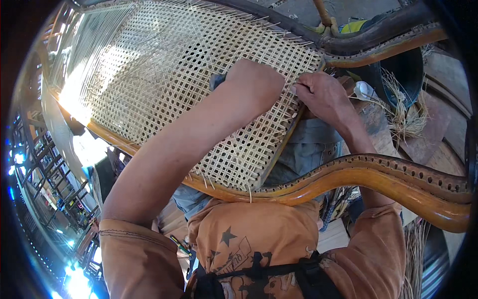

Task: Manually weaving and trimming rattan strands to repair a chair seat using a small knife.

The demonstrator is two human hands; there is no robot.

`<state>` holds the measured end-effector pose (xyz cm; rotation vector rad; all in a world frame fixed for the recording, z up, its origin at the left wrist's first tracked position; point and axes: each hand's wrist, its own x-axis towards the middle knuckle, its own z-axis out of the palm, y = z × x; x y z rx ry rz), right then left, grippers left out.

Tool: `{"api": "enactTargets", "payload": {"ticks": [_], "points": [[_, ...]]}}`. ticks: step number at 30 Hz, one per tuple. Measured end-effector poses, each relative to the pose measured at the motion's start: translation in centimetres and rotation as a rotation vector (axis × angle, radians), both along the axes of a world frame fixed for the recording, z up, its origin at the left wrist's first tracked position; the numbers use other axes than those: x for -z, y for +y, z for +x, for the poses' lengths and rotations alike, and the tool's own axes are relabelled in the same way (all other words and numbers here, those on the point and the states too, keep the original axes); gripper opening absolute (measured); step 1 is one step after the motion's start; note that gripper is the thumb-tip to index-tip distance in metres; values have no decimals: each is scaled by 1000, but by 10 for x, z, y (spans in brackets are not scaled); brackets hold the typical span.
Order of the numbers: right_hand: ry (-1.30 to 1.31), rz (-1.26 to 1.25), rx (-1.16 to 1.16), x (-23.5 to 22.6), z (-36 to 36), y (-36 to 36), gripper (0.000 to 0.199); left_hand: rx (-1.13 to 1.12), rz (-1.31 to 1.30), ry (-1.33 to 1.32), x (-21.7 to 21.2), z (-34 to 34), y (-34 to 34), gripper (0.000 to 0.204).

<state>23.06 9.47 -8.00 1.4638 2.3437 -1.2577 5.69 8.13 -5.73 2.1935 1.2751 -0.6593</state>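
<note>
I'm mid-weave on the cane panel [189, 84], working its right edge where the mesh meets the dark frame [378, 37]. My right hand [323, 97] is closed in a pinch on a thin strand [295, 89] just at that edge, the fingers curled tight around it. My left hand [251, 79] rests on top of the mesh just beside the right one; its fingers are hidden behind the wrist, though something dark, maybe a tool handle [216, 79], pokes out at its far side, so I cannot tell whether that grip is closed on it. As I judge it, the next move calls for pulling the strand taut through the weave while the left hand keeps the panel flat. The curved wooden rail [378, 179] crosses below, and loose fibre [403, 119] lies to the right
</note>
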Motion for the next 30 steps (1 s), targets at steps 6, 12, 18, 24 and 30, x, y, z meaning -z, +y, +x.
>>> {"api": "enactTargets", "payload": {"ticks": [6, 12, 18, 24, 30], "points": [[3, 186, -139, 13, -7, -7, 20, -143, 54, -37, 1, -5, -6, 32], [306, 279, -186, 20, 1, -5, 9, -343, -147, 76, -30, -50, -10, 39], [240, 195, -241, 27, -8, 6, 10, -548, -134, 56, -47, -73, -49, 38], [768, -449, -18, -2, -31, 3, 25, -482, 67, 39, -86, -56, -28, 42], [214, -228, 21, 3, -11, 6, 18, -251, 67, -25, -33, -30, -17, 27]]}}
